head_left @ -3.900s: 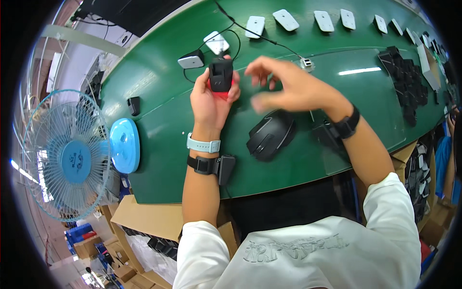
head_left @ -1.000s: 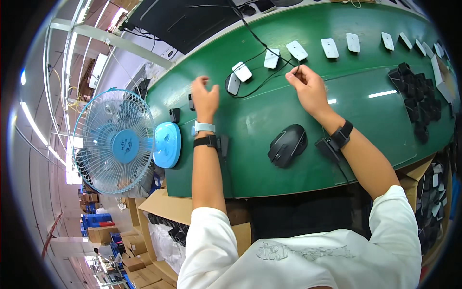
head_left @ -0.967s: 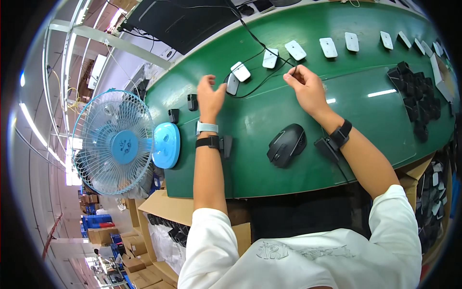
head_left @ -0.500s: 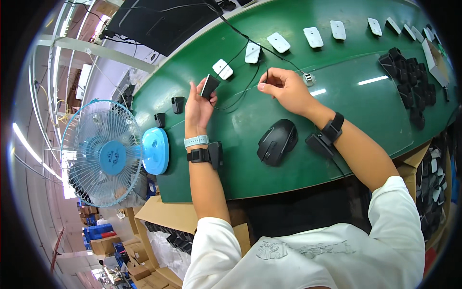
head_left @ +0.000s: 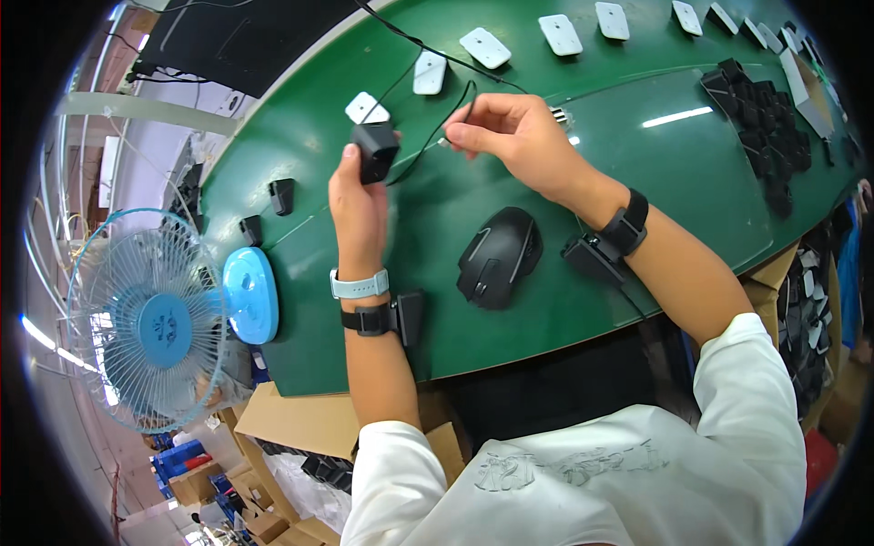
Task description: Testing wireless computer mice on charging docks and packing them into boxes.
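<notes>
My left hand [head_left: 360, 211] is wrapped around a small black box-shaped device [head_left: 376, 152], held up above the green table. To the right of it, my right hand [head_left: 521, 138] pinches a thin black cable [head_left: 428, 146] close to its end. A small light-coloured plug [head_left: 443, 142] sticks out from the fingertips toward the device, with a gap between the two. Behind the device lies a white rounded unit [head_left: 367, 108]. A black computer mouse [head_left: 499, 257] rests on the table between my forearms.
More white units [head_left: 559, 35] form a row along the far edge. Black devices are heaped [head_left: 760, 136] at the right; two stand at the left [head_left: 281, 196]. A blue fan [head_left: 164, 329] is beside the table, and an open carton [head_left: 296, 419] below its front edge.
My left hand has turned the black device so a different face shows. My right hand has come closer to it, and the plug now shows at its fingertips. The whole view has shifted.
</notes>
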The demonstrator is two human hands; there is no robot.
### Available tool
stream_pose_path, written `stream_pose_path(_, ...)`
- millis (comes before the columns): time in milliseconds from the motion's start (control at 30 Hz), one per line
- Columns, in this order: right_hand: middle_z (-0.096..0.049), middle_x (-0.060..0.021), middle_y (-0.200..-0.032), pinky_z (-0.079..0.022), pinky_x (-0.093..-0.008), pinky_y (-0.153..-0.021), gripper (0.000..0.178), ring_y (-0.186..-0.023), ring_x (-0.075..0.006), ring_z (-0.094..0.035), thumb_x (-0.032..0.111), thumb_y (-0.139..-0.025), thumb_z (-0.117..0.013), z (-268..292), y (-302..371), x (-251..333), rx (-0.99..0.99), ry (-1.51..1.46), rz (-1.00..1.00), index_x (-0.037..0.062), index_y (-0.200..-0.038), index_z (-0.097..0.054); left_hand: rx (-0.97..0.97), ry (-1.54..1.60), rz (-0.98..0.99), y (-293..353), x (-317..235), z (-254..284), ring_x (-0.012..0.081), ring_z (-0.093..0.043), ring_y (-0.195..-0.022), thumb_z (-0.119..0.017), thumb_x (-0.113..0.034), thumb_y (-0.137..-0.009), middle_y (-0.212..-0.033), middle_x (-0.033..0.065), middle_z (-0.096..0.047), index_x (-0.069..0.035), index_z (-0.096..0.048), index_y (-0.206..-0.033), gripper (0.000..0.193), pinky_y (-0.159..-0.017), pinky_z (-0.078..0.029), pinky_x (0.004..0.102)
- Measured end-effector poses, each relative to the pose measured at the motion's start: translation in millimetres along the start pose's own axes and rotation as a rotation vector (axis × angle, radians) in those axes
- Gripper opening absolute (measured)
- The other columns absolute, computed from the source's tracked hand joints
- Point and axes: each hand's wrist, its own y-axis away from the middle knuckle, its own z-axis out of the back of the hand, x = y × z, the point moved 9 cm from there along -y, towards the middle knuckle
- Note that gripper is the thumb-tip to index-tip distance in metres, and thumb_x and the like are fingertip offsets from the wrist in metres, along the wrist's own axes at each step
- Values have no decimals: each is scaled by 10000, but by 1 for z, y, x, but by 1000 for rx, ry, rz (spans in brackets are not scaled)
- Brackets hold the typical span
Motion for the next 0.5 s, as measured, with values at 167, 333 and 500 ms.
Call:
stream_pose_path(167,-706,-24,-877,-497,-266,-787,156,-814,-102,-617,170,-951,-709,0,1,8,-31,-37,27,14,-939,-705,439,287,339,45,12,-81,196,-586,-729,-364,-355,-1087,-957,174,-669,66,-607,-1154,491,-652,-478,326)
stream_pose_path(333,-712,-39,-845,-508,-272,-728,189,-777,-105,-633,194,-915,-743,6,-2,5,-22,124,-18,6,-909,-722,527,358,416,47,20,-78,169,-542,-676,-364,-336,-1080,-892,159,-651,42,-590,-1139,445,-599,-439,304)
stream_pose_path(500,-707,-28,-851,-493,-263,-705,199,-760,-97,-613,212,-919,-741,8,1,-3,-16,222,-95,15,-913,-713,469,127,317,40,20,-75,150,-531,-669,-371,-305,-1070,-868,141,-646,12,-585,-1119,385,-610,-433,288)
